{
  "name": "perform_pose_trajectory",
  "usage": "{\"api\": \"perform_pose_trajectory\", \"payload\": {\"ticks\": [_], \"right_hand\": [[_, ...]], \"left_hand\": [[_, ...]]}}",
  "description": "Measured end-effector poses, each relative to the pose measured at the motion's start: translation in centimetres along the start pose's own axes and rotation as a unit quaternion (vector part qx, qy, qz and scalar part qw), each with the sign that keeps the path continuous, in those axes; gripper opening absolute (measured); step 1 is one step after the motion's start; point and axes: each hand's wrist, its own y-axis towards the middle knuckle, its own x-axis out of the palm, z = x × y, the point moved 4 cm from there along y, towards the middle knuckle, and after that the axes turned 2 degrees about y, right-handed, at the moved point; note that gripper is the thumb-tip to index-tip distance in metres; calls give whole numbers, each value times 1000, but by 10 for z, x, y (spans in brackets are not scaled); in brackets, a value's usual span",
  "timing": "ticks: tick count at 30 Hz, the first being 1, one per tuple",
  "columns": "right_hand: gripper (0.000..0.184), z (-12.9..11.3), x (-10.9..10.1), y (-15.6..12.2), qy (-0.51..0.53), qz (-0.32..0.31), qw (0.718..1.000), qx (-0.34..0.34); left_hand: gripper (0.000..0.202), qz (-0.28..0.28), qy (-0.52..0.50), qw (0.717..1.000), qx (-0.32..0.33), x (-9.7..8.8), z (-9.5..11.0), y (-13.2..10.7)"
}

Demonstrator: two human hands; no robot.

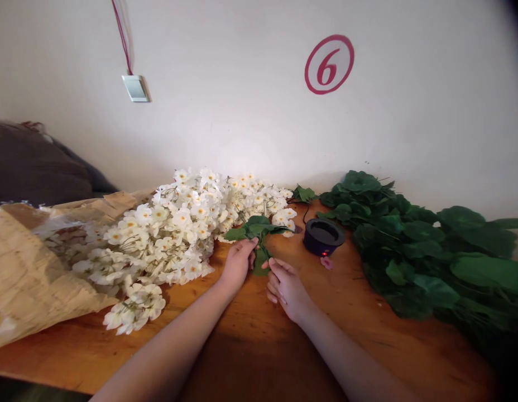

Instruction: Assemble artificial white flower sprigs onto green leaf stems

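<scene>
Near the middle of the table, my left hand (239,261) is closed around the stems of a green artificial leaf spray (259,228), whose leaves spread out beyond my fingers. Close beside it, my right hand (286,283) pinches the lower stem end of the same spray between thumb and fingertips. One leaf hangs down between the two hands. A small round black pot (324,235) with a lit red light stands just past my right hand. A pink petal-like piece (326,262) lies at its front.
A big heap of white artificial flowers (192,218) covers the left, partly in brown wrapping paper (45,279). Piled green leaves (409,240) fill the right side of the wooden table (250,346). A wall (234,100) rises behind.
</scene>
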Motion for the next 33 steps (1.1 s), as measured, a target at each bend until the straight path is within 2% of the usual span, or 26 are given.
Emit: {"api": "perform_pose_trajectory", "payload": {"ticks": [5,13,18,24,28,33], "right_hand": [[39,8,-3,3,-58,22,998,-14],[39,10,-2,3,-78,29,996,-20],[40,12,-2,3,-85,23,996,-24],[40,15,-3,4,-96,7,995,-29],[42,14,-1,3,-119,-9,992,-29],[42,13,0,3,-102,-3,994,-25]], "left_hand": [[46,44,-7,998,-43,0,-7,-1],[41,68,-98,992,-50,3,-16,-6],[36,72,-123,987,-68,4,-21,-7],[27,52,-164,977,-129,5,-24,-3],[33,68,-174,971,-147,2,-23,-3],[37,37,-191,970,-148,5,-23,-3]]}}
